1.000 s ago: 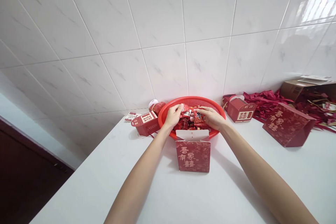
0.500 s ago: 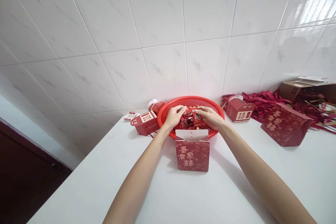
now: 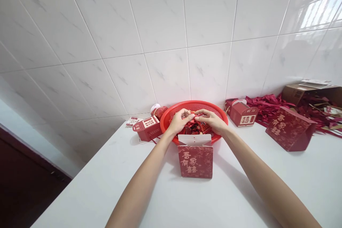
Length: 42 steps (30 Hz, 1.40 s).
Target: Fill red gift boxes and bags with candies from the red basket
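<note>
A red plastic basket (image 3: pixel 171 109) with small red-wrapped packets (image 3: pixel 196 127) in it stands against the wall. Over it, my left hand (image 3: pixel 181 121) and my right hand (image 3: pixel 210 120) meet at the fingertips, both pinched on a small red packet (image 3: pixel 195 115). In front of the basket an upright dark red box (image 3: pixel 197 162) with gold characters has its top open, its white inner flap showing. What lies inside that box is hidden.
Left of the basket lies a small red box (image 3: pixel 146 128) beside printed cards (image 3: pixel 133 122). To the right are another small red box (image 3: pixel 243 113), a larger red box (image 3: pixel 290 128), magenta ribbons (image 3: pixel 269 104) and a cardboard carton (image 3: pixel 294 92).
My hands have come together over the basket, their fingertips now meeting at one red packet. The whole view has shifted slightly.
</note>
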Tool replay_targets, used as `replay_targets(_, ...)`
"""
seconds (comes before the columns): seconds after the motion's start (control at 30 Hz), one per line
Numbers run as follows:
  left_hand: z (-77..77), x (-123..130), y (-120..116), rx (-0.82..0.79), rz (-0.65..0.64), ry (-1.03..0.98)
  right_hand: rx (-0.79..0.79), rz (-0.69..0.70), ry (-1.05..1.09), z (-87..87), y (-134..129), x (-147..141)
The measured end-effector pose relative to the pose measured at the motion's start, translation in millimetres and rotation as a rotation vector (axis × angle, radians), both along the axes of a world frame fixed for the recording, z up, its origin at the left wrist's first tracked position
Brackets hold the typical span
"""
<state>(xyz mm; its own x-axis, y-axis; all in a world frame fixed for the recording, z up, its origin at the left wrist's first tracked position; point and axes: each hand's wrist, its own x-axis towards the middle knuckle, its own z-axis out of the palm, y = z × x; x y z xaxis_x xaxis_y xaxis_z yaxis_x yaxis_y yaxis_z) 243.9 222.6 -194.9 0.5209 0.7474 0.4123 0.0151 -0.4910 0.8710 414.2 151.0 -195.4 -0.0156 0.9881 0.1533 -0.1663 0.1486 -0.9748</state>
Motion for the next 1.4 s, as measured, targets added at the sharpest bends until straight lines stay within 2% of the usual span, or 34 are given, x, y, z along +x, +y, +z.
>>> replay_targets(0.13,0.9,0,-3,0.057,0.02,0.025,0.045,0.052,-0.053,-0.2,0,0)
replay_targets(0.2,0.1,1,-2,0.064,0.037,0.012,0.065,0.03,-0.086,-0.9,0,0)
replay_targets(0.27,-0.9,2,-1,0.042,0.063,-0.023,0.09,-0.065,-0.102,-2.1,2,0)
replay_targets(0.33,-1.3,3,0,-0.047,0.085,-0.032,0.116,-0.23,-0.087,-3.5,3,1)
replay_targets(0.43,-0.9,3,0,-0.15,0.076,0.094,0.116,-0.443,-0.022,-5.2,6,2)
replay_targets(0.5,-0.9,4,-2,-0.061,0.086,0.231,0.096,-0.469,0.018,-5.8,6,3)
replay_targets(0.6,-2.6,5,-4,0.065,0.094,0.36,0.082,-0.434,0.02,-6.2,6,3)
replay_targets(0.7,-5.6,6,-5,0.084,0.022,0.448,0.078,-0.478,-0.005,-6.6,6,2)
replay_targets(0.8,-6.8,6,-7,0.183,-0.051,0.6,0.063,-0.53,0.004,-6.7,7,1)
replay_targets(1.03,-1.0,6,-10,0.284,-0.164,0.755,0.026,-0.543,0.028,-4.3,8,0)
replay_targets(1.2,-5.7,9,-5,0.263,-0.098,0.651,0.033,-0.562,0.024,-4.0,8,0)
replay_targets(1.4,-3.6,7,0,0.197,0.136,0.204,0.058,-0.478,0.021,-2.0,8,0)
